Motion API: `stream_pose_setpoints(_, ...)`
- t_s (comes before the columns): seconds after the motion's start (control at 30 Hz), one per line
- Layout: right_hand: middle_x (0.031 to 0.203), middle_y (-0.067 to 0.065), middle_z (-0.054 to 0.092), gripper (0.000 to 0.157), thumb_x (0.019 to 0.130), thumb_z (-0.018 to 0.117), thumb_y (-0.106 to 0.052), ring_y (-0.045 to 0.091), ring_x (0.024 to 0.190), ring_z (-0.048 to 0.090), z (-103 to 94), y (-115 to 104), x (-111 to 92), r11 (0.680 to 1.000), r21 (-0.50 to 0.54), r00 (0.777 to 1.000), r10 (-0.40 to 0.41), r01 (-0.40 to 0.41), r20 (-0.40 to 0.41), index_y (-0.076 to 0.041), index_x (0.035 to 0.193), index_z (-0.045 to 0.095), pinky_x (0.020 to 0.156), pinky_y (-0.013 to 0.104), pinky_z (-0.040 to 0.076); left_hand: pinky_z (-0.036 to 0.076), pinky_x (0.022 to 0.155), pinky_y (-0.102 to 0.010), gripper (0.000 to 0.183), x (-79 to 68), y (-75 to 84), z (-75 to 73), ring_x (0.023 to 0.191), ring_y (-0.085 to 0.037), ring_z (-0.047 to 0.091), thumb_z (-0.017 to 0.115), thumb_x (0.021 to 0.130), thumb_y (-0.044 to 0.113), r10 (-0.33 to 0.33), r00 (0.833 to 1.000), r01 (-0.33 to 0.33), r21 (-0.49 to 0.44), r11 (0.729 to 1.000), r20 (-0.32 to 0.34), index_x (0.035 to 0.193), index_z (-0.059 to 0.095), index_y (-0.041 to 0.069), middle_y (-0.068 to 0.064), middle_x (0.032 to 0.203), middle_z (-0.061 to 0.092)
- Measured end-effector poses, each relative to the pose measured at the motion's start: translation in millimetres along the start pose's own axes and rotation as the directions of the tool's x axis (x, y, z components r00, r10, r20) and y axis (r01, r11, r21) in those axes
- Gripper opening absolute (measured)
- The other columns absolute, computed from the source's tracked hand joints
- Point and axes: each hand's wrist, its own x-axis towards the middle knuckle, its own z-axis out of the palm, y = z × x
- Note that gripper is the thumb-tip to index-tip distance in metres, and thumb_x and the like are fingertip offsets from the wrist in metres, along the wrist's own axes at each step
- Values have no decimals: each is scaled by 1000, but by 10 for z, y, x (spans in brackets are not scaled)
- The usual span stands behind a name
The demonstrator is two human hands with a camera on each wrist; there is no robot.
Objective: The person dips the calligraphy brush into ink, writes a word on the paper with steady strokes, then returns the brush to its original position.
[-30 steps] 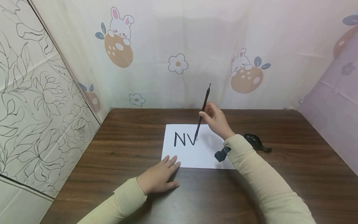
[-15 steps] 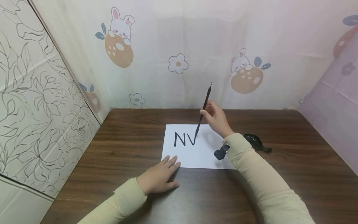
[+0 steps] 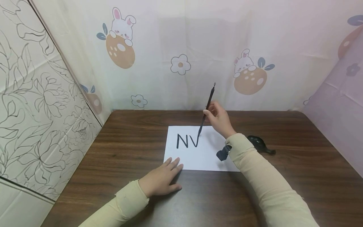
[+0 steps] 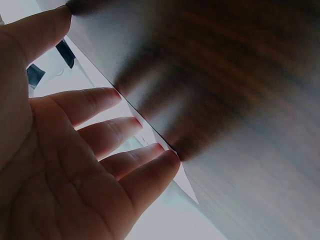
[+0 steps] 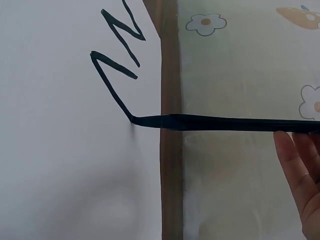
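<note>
My right hand [image 3: 219, 119] pinches a dark brush [image 3: 209, 102] by its handle, between thumb and fingers. The brush leans with its looped end up, and its bent tip touches the white paper [image 3: 193, 160] at the upper end of a black V-shaped stroke [image 3: 193, 142]. Left of that stroke stands a black letter N [image 3: 182, 141]. In the right wrist view the brush [image 5: 220, 123] runs sideways from fingers to paper. With fingers spread and straight, my left hand [image 3: 161, 178] rests on the sheet's lower left corner and the table; the left wrist view shows its palm side [image 4: 75, 165].
A black, glossy, leaf-shaped dish [image 3: 258, 143] lies on the brown wooden table [image 3: 122, 142], right of the paper and partly behind the right sleeve. A black device [image 3: 224, 153] is strapped at the right wrist. A printed curtain [image 3: 158, 37] hangs behind the table.
My right hand and the brush have moved slightly up and away, and the right-hand line of the V has grown longer upward. The left hand has stayed in place.
</note>
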Motion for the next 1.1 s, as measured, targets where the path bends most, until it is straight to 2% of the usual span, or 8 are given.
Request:
stream_pose_setpoints(0.2,101,13,60,23,100,57,-23,23,84,65,4,11,8,1000,4,1000,2,-2,-6,-9,117,50,79,40,60,35,115,-50,71,-2,1,0,146,-38,30,63,91,49,3,1000,-3,1,1000,-2,149,42,13,-11,160,32)
stream_pose_setpoints(0.37,102,13,60,26,99,58,-24,23,84,65,-15,2,10,1000,2,1000,-1,1,-23,-7,118,50,76,31,60,36,114,-50,71,-6,-2,-3,146,-39,31,63,91,48,3,1000,-3,-1,1000,-6,149,43,12,-11,160,32)
stream_pose_setpoints(0.5,102,13,61,29,99,58,-25,30,84,67,-51,-6,10,1000,-8,998,-9,9,-56,-6,119,50,73,30,60,36,114,-50,71,-5,-4,-4,146,-39,30,63,91,48,0,1000,0,-1,1000,-2,149,42,12,-11,160,32)
stream_pose_setpoints(0.6,102,14,60,27,99,58,-23,37,86,68,-81,-10,5,1000,-9,997,-24,24,-69,-5,118,50,75,36,60,36,115,-50,71,1,-7,-3,147,-38,30,62,92,49,-6,1000,6,-1,1000,5,149,42,13,-10,160,31)
stream_pose_setpoints(0.73,102,13,60,27,99,58,-22,34,85,68,-110,-19,-23,998,-32,997,-48,46,-66,-5,118,49,77,40,60,36,115,-50,71,7,-12,2,147,-37,29,61,92,50,-10,1000,10,0,1000,10,150,41,14,-10,161,30)
stream_pose_setpoints(0.87,104,12,60,27,99,58,-21,26,83,67,-119,-28,-58,995,-73,996,-67,63,-53,-6,120,50,75,36,58,36,115,-50,71,10,-18,10,147,-38,30,62,91,49,-2,1000,2,5,1000,4,150,41,13,-10,160,31)
stream_pose_setpoints(1.1,102,13,62,24,99,58,-20,32,85,69,-107,-14,-92,992,-90,995,-92,88,-43,-7,118,51,75,39,58,35,115,-50,71,14,-24,16,147,-38,30,61,92,50,2,1000,-2,8,1000,0,150,41,13,-10,160,31)
